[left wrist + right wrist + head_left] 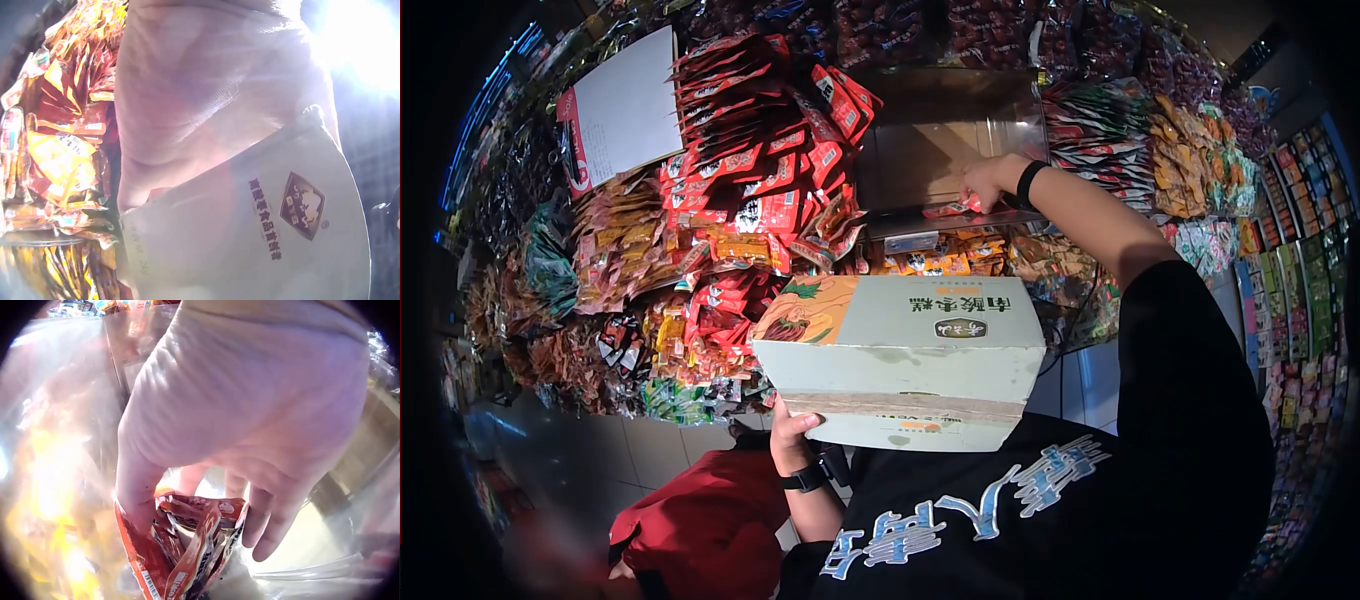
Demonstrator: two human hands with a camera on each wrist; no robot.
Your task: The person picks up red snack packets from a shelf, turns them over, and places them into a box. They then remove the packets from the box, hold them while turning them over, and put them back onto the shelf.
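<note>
My right hand (992, 180) reaches into a clear-walled display bin (910, 130) and grips several small red snack packets (194, 544) between thumb and fingers. In the head view only a bit of those packets shows below the fingers. My left hand (792, 435) holds a pale green cardboard box (900, 365) by its near left corner, thumb on the side. The box is tilted in front of my chest, and its printed end (269, 219) fills the lower part of the left wrist view. The rest of the left fingers are hidden by the box.
Left of the bin rise stacks of red packets (770, 190), with a white card (620, 110) behind them. Green and red packets (1097, 145) stand at its right. A person in red (700, 520) is close at my lower left.
</note>
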